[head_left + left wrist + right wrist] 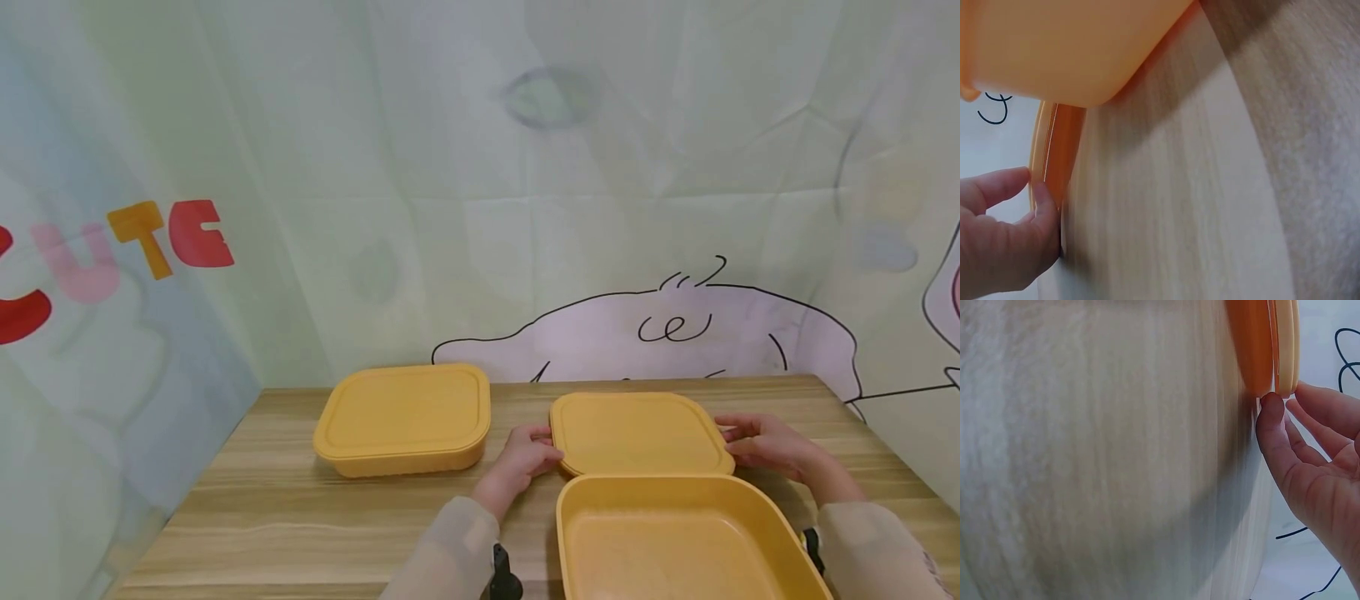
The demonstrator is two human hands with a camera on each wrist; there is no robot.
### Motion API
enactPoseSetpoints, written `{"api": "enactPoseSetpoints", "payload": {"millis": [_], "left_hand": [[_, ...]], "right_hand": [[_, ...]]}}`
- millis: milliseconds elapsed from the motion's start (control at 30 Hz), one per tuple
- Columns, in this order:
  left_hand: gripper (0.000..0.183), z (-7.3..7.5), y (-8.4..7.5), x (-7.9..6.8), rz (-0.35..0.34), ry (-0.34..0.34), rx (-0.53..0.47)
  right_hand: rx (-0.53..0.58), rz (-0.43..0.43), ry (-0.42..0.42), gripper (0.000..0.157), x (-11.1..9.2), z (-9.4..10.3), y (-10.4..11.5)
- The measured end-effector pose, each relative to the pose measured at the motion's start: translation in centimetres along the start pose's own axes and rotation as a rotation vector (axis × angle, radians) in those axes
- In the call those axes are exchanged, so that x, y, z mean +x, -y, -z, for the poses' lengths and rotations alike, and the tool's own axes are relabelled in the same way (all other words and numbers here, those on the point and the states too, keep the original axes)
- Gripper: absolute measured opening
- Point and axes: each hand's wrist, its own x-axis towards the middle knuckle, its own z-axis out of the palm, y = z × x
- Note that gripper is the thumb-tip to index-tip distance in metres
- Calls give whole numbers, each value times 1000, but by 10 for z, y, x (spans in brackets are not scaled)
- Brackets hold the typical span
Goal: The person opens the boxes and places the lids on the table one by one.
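A yellow lidded box (637, 433) stands toward the back right of the table, with a hand at each end. My left hand (522, 458) holds its left end; in the left wrist view, thumb and finger meet the lid's rim. At the opposite end my right hand (768, 446) pinches the corner, one finger over the lid (1285, 347) and the thumb against the underside of its edge. Directly in front, between my forearms, an open yellow box (667, 546) without a lid overlaps the lidded one's near edge in the head view.
Another yellow lidded box (408, 421) sits at the back left of the wooden table (300, 533). Behind the table hangs a printed cloth (450, 208) with cartoon drawings and coloured letters. The table's right edge runs beyond my right hand.
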Motion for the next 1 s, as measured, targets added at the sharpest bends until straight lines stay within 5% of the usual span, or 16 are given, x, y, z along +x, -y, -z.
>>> {"api": "enactPoseSetpoints", "payload": {"millis": [1000], "left_hand": [[39,10,-2,-6,-56,74,93]], "right_hand": [[43,4,-5,64,-9,0,-7]]}}
